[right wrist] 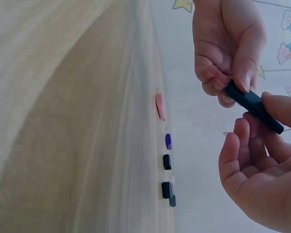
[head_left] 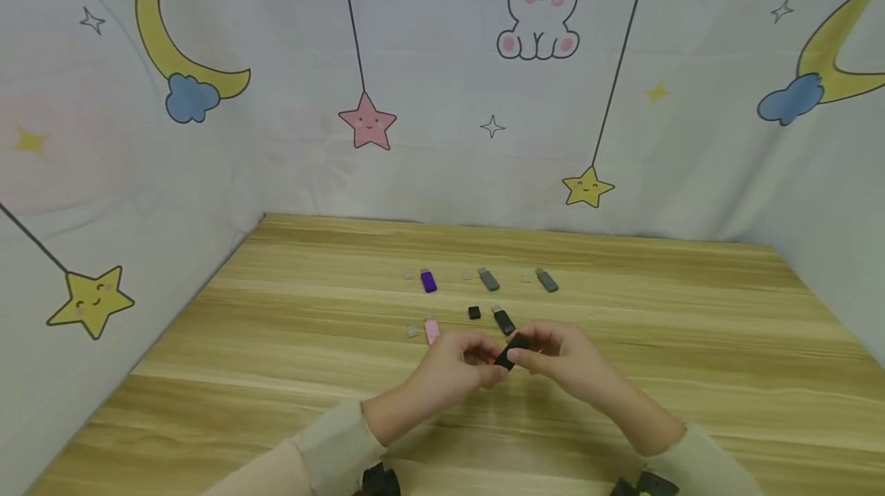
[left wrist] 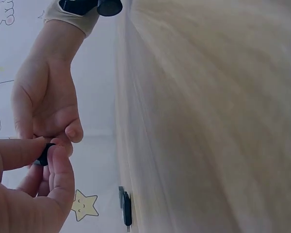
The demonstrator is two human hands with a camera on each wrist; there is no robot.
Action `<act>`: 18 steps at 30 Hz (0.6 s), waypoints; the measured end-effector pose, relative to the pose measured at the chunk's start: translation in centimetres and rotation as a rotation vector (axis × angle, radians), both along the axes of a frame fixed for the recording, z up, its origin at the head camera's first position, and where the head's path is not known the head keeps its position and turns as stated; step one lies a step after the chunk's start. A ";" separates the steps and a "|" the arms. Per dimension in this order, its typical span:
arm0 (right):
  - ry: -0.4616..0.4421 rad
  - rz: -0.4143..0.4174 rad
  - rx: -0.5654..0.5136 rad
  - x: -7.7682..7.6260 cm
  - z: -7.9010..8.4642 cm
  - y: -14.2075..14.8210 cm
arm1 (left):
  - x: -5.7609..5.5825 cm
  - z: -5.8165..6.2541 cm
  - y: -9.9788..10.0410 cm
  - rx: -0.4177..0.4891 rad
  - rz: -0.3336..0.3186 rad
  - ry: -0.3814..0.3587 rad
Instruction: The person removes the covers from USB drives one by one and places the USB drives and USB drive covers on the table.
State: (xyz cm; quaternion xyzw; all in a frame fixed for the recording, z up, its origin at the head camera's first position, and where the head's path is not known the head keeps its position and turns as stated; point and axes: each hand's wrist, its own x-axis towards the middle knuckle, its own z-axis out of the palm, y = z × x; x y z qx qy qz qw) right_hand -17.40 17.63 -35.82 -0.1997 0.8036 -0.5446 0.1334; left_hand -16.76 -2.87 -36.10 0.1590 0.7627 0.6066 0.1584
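Observation:
Both hands meet over the wooden table on one black USB stick point(head_left: 512, 351). My left hand point(head_left: 448, 364) pinches one end of it between thumb and fingers. The other end is pinched by my right hand point(head_left: 572, 359). In the right wrist view the black stick point(right wrist: 252, 104) slants between the two thumbs, with no metal plug showing. Just beyond the hands lie a second black USB stick point(head_left: 504, 320), its plug bare, and a small black cap point(head_left: 474, 312). A pink USB stick point(head_left: 432, 329) lies beyond the left hand, partly hidden by it.
Farther back on the table point(head_left: 657, 373) a row holds a purple USB stick point(head_left: 429, 281) and two grey ones, the middle one point(head_left: 488, 279) and the right one point(head_left: 548, 280). Small clear caps lie beside them and beside the pink stick. Printed cloth point(head_left: 442, 173) hangs behind.

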 end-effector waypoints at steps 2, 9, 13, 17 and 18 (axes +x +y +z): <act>-0.014 -0.008 -0.006 0.1 0.0 -0.2 | 0.1 0.1 0.1 0.018 0.010 -0.013; -0.036 -0.047 -0.024 0.5 0.0 -0.7 | 0.3 0.2 0.3 0.084 0.034 -0.063; -0.040 -0.092 -0.049 0.6 -0.2 -1.0 | 0.4 0.1 0.4 0.141 0.044 -0.084; -0.029 -0.128 -0.089 0.7 -0.5 -1.2 | 0.6 0.0 0.5 0.191 0.053 -0.089; -0.025 -0.133 -0.097 0.7 -0.5 -1.2 | 0.6 0.0 0.6 0.198 0.053 -0.086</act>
